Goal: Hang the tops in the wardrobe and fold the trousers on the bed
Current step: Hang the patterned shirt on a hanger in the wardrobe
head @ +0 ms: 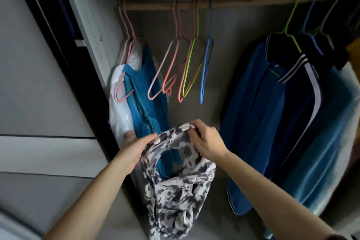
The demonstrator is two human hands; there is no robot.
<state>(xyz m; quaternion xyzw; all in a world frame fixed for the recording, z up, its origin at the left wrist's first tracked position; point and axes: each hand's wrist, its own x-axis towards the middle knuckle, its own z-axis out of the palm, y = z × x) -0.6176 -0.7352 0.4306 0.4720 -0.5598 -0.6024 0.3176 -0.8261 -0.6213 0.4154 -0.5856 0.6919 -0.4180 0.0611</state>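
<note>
I hold a grey-and-white patterned top [175, 191] up in front of the open wardrobe. My left hand [134, 148] grips its neckline on the left, and my right hand [204, 140] pinches the fabric at the top right. The neck opening gapes between my hands and the rest hangs down loosely. Above, several bare hangers [187, 68] in pink, green and blue hang on the wooden rail [233, 3]. The bed and the trousers are out of view.
A teal top [144, 91] and a white garment [118, 107] hang at the left end of the rail. Blue and dark tops [282, 103] fill the right side. The wardrobe's grey side panel [91, 45] and drawer fronts [39, 152] stand to the left.
</note>
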